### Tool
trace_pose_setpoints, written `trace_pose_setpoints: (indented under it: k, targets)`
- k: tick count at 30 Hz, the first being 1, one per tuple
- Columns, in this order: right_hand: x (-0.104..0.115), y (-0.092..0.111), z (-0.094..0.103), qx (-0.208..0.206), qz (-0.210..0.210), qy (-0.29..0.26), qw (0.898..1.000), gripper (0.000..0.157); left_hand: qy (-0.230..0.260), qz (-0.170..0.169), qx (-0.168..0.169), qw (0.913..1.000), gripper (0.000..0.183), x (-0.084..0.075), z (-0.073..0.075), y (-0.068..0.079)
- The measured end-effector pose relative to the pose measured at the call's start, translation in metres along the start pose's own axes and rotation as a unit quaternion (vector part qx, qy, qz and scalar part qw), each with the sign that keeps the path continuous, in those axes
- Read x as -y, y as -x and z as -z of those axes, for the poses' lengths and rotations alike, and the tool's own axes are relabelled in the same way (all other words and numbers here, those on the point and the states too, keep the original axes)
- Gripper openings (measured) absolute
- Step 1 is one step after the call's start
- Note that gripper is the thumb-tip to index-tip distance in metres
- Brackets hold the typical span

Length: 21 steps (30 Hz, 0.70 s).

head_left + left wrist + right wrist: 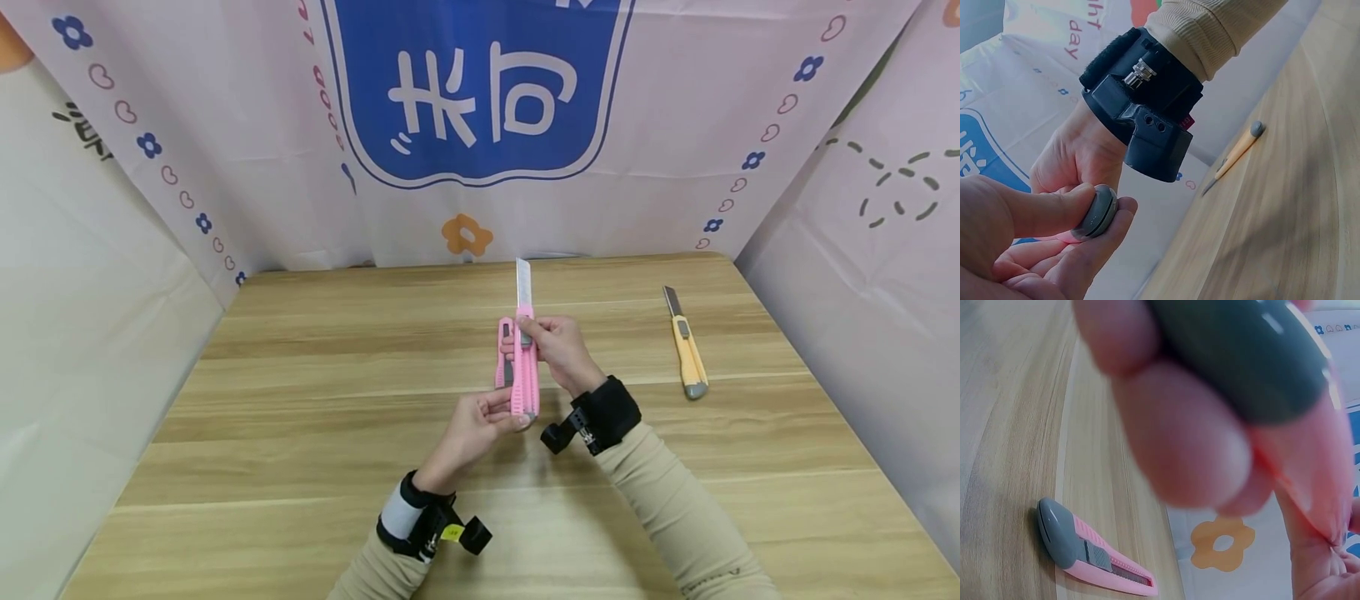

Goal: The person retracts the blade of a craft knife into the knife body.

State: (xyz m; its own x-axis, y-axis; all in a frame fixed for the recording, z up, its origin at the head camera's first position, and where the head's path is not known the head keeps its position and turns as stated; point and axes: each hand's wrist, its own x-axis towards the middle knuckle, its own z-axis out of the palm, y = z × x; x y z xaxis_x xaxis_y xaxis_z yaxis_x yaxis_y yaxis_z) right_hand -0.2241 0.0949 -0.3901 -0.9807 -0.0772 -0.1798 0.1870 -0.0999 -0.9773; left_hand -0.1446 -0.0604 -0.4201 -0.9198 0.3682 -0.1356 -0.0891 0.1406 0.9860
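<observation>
Both hands hold a pink utility knife (527, 379) up above the table, its blade (523, 283) out and pointing away from me. The left hand (467, 433) pinches the handle's bottom end; in the left wrist view, thumb and fingers squeeze the grey end cap (1099, 215). Higher up, the right hand (567, 354) grips the handle with its thumb at the slider. Behind the held knife lies a second pink utility knife (1094, 553) on the wood, partly hidden in the head view, no blade sticking out.
A yellow utility knife (688, 354) lies to the right on the wooden table (300, 417), blade out toward the back. Printed cloth (262, 167) hangs behind the table's back edge and along both sides. Each wrist wears a black strap with a camera (606, 414).
</observation>
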Motion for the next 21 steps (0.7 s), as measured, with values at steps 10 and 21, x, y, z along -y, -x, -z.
trace_pose_setpoints:
  k: [10, 21]
  targets:
    - [-0.0005, 0.0005, 0.0012, 0.015, 0.004, -0.016, 1.000, 0.041, 0.000, 0.000, 0.003, 1.0000, 0.046, -0.0002, 0.0005, -0.0008]
    - [0.0015, 0.0019, 0.0020, 0.005, -0.012, -0.028, 1.000, 0.036, 0.005, 0.005, -0.001, 1.0000, 0.048, -0.0039, 0.0009, -0.0012]
